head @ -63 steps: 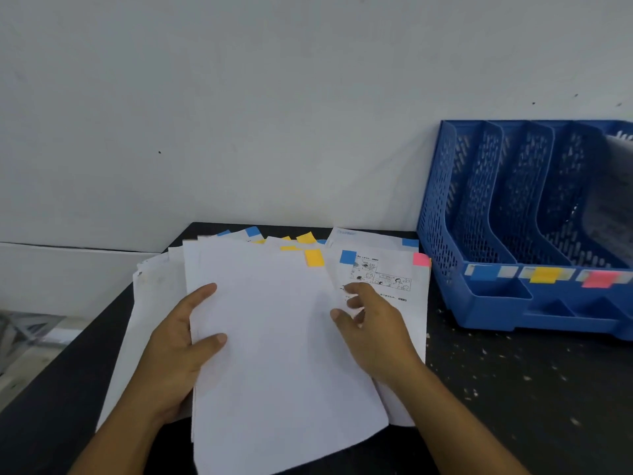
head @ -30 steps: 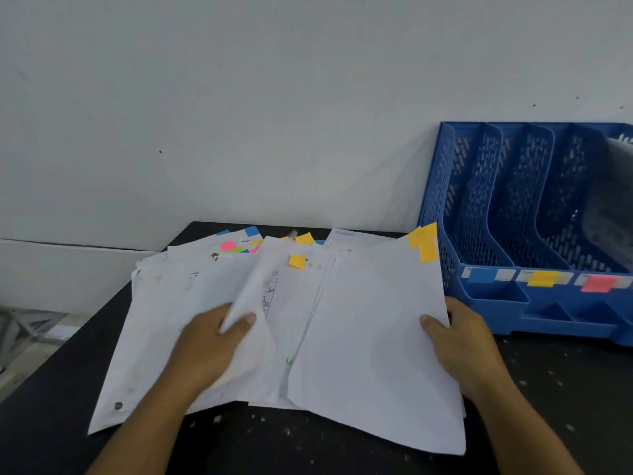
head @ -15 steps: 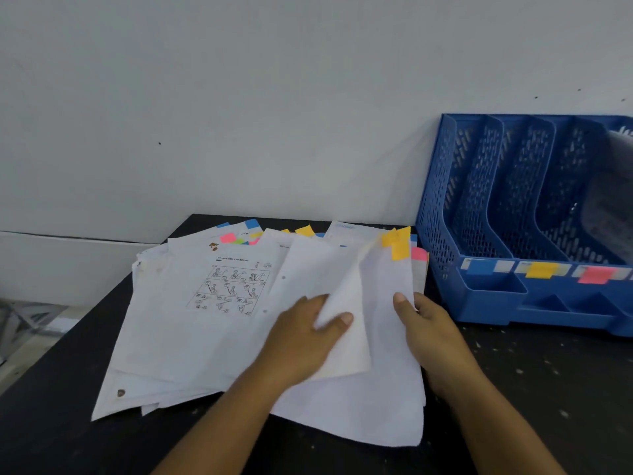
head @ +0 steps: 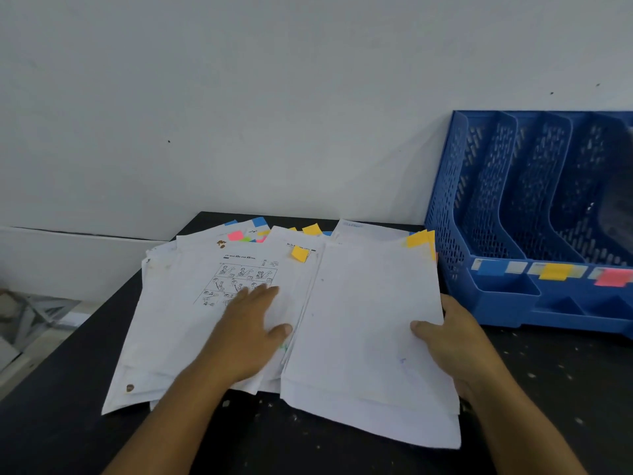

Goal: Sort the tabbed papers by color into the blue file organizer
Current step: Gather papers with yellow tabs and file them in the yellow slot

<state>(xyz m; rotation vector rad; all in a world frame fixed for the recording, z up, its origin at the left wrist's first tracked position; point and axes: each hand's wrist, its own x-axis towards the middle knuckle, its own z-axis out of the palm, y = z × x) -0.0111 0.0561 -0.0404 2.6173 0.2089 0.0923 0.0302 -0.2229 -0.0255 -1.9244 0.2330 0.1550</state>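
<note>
Left hand point(head: 251, 329) flat and open on the spread papers point(head: 191, 323), right hand point(head: 455, 341) pinching the yellow-tabbed stack point(head: 370, 330) beside the organizer point(head: 507, 303): best squared, then slid into the yellow-labelled slot point(head: 555, 270).

Dim, even, bluish light. Soft shadow on wall point(head: 407, 173) at 2 o'clock. Left hand point(head: 250, 332) motion-blurred. Wide-angle bending at edges.

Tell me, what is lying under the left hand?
The left hand lies flat on a spread pile of white papers; a sheet with printed drawings shows by its fingertips. Anything printed directly beneath the palm is hidden.
</note>
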